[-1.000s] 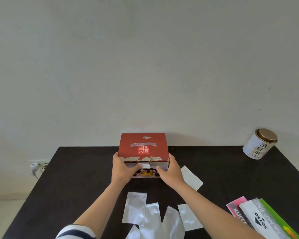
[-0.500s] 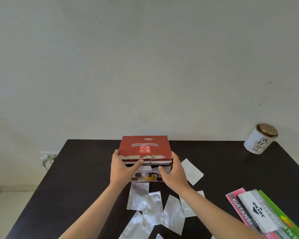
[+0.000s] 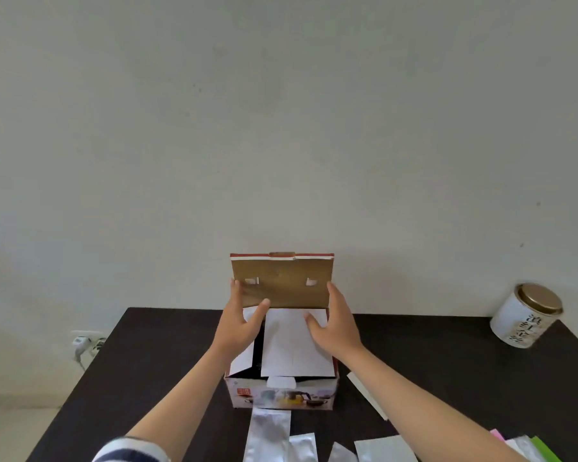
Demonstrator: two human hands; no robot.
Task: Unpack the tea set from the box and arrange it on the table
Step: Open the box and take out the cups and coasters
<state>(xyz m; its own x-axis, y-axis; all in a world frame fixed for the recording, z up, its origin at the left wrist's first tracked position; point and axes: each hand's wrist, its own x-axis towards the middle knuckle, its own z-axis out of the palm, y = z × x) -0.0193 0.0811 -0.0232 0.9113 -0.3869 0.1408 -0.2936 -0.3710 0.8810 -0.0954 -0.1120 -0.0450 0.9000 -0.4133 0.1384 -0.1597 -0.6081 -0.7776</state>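
Note:
The tea set box (image 3: 282, 396) stands on the black table (image 3: 147, 361) in front of me, its printed front wall facing me. Its lid (image 3: 281, 285) is raised upright, showing the brown inside with two small cut-outs. My left hand (image 3: 237, 325) grips the lid's left edge, thumb on the inner face. My right hand (image 3: 337, 325) holds the lid's right edge, its thumb over the white inner flaps (image 3: 294, 348). These flaps cover the contents, so no tea ware shows.
A white tin with a gold lid (image 3: 524, 316) lies tilted at the back right. Silver foil pouches (image 3: 267, 435) lie just in front of the box, with a white paper strip (image 3: 367, 395) to its right. Book edges (image 3: 544, 448) show at the bottom right.
The red lid, shut before, has swung up and back to upright. Both hands rose from the front of the box to the lid's side edges. The view tilted upward.

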